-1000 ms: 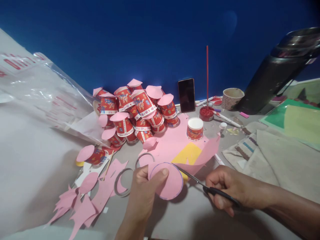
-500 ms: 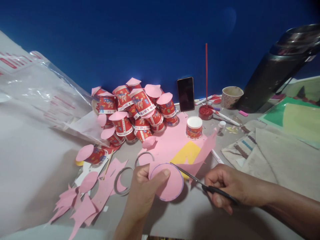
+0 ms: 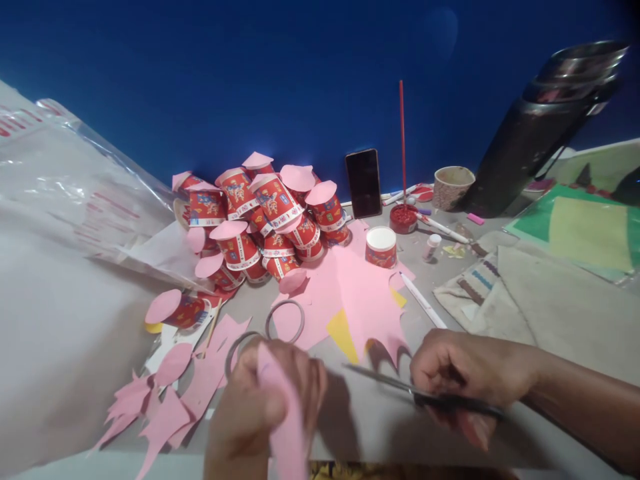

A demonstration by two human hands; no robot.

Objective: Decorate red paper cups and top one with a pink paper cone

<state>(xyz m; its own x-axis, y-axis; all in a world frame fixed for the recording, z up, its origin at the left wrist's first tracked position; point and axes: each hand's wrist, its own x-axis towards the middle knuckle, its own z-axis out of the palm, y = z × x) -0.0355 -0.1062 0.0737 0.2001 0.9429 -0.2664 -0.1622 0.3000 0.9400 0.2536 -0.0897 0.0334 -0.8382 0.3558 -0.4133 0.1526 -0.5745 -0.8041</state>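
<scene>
Near the front edge of the table, my left hand (image 3: 265, 400) grips a pink paper circle (image 3: 287, 427), now turned edge-on and blurred. My right hand (image 3: 457, 380) has its fingers through the black handles of a pair of scissors (image 3: 385, 379); the blades point left, close together, apart from the paper. A large pink paper sheet (image 3: 367, 293) with a jagged cut edge lies flat beyond the hands, over a bit of yellow paper (image 3: 343, 337). Two grey rings (image 3: 285, 320) lie just behind my left hand.
Red paper cups (image 3: 275, 200) with pink cone tops are heaped at the back. Pink scraps (image 3: 165, 407) lie left, beside a plastic bag (image 3: 100, 187). A lidded cup (image 3: 381, 248), phone (image 3: 363, 183), red pot with stick (image 3: 403, 218), marker (image 3: 423, 300), black flask (image 3: 535, 127) and cloth (image 3: 540, 293) stand or lie beyond.
My left hand has drawn the circle left and down and turned it on edge. The surrounding pink sheet has dropped onto the table. The scissors have come away from the paper.
</scene>
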